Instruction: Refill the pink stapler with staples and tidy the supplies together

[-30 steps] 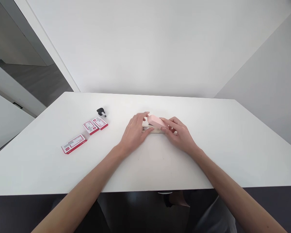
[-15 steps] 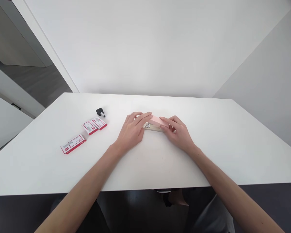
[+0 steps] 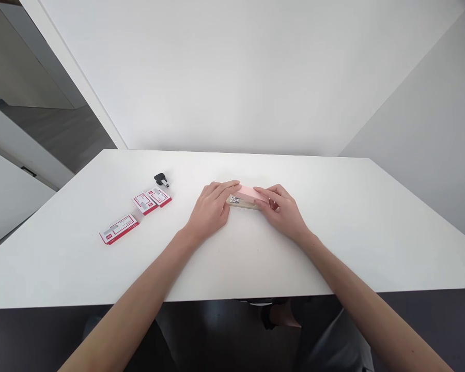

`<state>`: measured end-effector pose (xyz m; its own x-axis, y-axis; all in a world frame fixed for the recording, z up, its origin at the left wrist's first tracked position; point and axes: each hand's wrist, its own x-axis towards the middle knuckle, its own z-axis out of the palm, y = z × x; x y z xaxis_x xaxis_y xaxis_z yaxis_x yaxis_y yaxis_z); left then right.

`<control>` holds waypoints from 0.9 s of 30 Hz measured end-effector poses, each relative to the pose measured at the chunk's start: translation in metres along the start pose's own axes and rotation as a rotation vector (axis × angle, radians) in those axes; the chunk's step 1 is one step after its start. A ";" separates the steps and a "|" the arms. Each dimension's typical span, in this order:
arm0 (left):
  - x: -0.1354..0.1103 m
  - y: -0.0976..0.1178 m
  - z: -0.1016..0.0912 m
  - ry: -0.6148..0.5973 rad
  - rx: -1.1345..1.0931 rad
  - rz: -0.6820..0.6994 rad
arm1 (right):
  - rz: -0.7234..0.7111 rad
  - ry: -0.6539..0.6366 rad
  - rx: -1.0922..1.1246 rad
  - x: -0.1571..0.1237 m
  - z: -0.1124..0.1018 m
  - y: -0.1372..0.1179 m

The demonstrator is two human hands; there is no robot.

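Note:
A pink stapler [image 3: 249,195] with a cream base lies on the white table [image 3: 333,248], near the middle. My left hand [image 3: 212,209] rests at its left end, fingers laid over the top of the pink lid. From the right, my right hand [image 3: 282,209] grips the other end, thumb and fingers curled round it. The lid sits nearly flat on the base, and a small printed label shows on the base's side between my hands.
Three red-and-white staple boxes lie at the left: one [image 3: 118,229] nearer the front, two [image 3: 144,202] [image 3: 159,197] side by side behind it. A small black staple remover [image 3: 161,179] sits beyond them. White walls stand behind the table and to the right.
The stapler's pink lid, raised at an angle a second ago, has come down close to the base. My left fingers moved onto its top. Both hands stayed at the stapler.

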<state>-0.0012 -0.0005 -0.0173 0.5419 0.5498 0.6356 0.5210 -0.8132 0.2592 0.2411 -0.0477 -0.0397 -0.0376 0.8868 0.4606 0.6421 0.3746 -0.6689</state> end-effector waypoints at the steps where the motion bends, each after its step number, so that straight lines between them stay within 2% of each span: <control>1: 0.000 0.001 0.000 0.002 0.000 -0.001 | 0.005 0.000 0.003 0.000 0.000 0.000; 5: -0.001 0.004 0.000 -0.003 0.010 -0.007 | 0.020 -0.013 0.030 0.000 0.000 0.000; 9: 0.000 0.007 -0.001 0.017 0.068 -0.058 | -0.027 -0.072 0.091 -0.001 -0.002 -0.005; 13: -0.001 0.004 -0.001 0.036 0.107 -0.082 | -0.073 -0.143 0.163 0.000 -0.004 -0.011; 16: -0.002 0.000 0.000 0.028 0.134 -0.114 | -0.053 -0.137 0.163 0.000 -0.004 -0.012; 21: -0.002 -0.011 -0.002 0.079 0.232 -0.271 | -0.021 -0.108 0.115 -0.001 -0.002 -0.010; 27: -0.005 -0.028 -0.018 0.148 0.385 -0.473 | 0.003 -0.099 0.103 -0.002 -0.001 -0.010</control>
<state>-0.0302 0.0164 -0.0150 0.1115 0.7788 0.6173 0.8971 -0.3461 0.2746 0.2356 -0.0532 -0.0331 -0.1147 0.9084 0.4021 0.5605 0.3934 -0.7287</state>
